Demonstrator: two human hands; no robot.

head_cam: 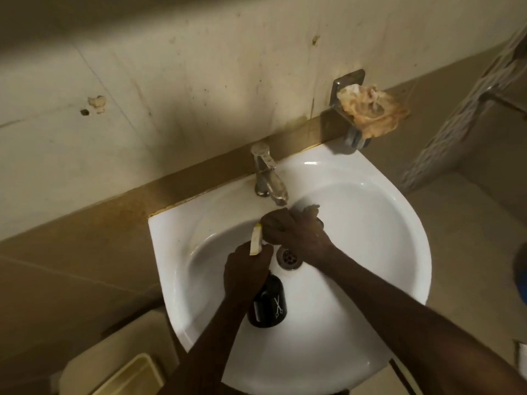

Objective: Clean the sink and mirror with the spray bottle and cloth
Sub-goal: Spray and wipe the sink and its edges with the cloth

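The left hand grips the black plastic spray bottle by its neck over the white ceramic sink. The right hand curls around its pale trigger head, below the faucet at twelve o'clock. The crumpled beige cloth sits at two o'clock. Wet fingers could slip, likely dropping the bottle.

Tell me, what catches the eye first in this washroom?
Two hands meet over the white sink: the left hand grips a black spray bottle, and the right hand works at its top just below the tap. A crumpled tan cloth sits on the wall holder, upper right.
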